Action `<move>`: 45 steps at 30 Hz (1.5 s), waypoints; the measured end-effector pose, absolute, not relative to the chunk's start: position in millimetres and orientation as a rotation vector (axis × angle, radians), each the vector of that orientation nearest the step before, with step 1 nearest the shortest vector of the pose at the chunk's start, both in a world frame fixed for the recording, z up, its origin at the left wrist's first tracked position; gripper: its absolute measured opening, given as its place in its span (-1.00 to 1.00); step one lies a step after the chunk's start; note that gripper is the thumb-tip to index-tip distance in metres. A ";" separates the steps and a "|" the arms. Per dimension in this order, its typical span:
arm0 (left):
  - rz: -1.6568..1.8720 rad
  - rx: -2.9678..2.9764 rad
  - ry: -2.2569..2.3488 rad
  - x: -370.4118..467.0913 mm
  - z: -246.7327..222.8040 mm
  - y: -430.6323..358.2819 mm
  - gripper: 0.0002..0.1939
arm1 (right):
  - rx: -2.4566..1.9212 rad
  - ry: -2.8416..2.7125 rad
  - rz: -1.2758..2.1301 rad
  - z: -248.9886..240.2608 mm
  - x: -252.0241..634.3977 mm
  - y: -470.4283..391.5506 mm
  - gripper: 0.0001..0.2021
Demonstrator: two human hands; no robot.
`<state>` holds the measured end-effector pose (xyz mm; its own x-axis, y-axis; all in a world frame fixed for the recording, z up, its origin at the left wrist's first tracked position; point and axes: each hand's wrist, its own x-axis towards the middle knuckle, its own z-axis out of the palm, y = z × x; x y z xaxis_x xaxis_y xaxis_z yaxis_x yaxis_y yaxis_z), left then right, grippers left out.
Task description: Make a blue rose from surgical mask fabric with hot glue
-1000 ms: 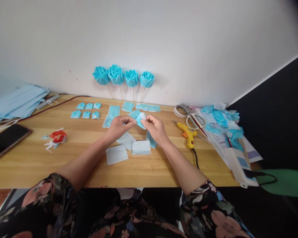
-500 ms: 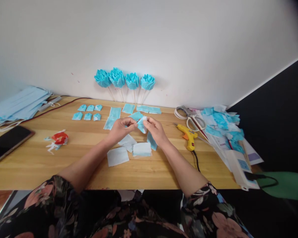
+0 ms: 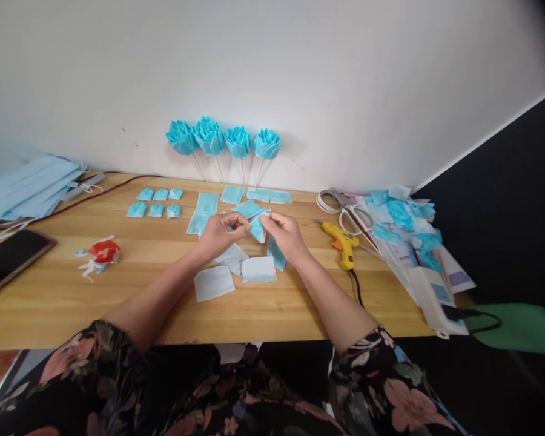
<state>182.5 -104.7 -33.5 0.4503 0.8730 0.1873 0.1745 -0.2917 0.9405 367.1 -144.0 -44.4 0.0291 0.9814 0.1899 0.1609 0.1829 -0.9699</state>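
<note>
Between both hands, above the table, is a small blue-and-white piece of mask fabric [image 3: 257,230], partly folded to a point. My left hand [image 3: 226,233] pinches its left side with thumb and forefinger. My right hand [image 3: 283,234] grips its upper right side, thumb on the near face. Under and around the hands lie cut fabric pieces: a white one [image 3: 214,283], a white one with a blue edge [image 3: 258,269], and several blue ones, among them a long blue strip [image 3: 203,213]. Folded blue petals [image 3: 160,194] lie in two rows to the left.
Several blue fabric flowers [image 3: 238,143] on sticks lean against the wall. Right are a yellow glue gun [image 3: 344,241], scissors [image 3: 356,219], tape [image 3: 327,201], fabric scraps [image 3: 404,215] and a power strip [image 3: 436,300]. Left are masks [image 3: 36,184], a phone [image 3: 11,260] and a red wrapper [image 3: 105,251].
The view has shifted slightly, so the table items sit a little higher and further left. Both hands keep hold of the fabric piece, with little change in their grip.
</note>
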 end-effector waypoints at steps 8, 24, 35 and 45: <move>0.904 1.816 0.888 183.4 -34.0 -105.1 -0.80 | -1.166 -1.332 0.939 -43.6 365.3 -143.7 -0.69; 1.020 1.551 0.974 183.2 -46.6 -100.7 -0.69 | -1.125 -1.381 1.066 -37.7 367.4 -143.2 -0.63; 0.970 1.634 0.953 183.2 -45.4 -101.3 -0.68 | -1.231 -1.419 0.893 -43.3 365.5 -142.7 -0.69; 0.972 1.671 0.979 182.6 -50.6 -98.3 -0.72 | -1.335 -1.619 0.532 -41.6 366.5 -143.6 -0.71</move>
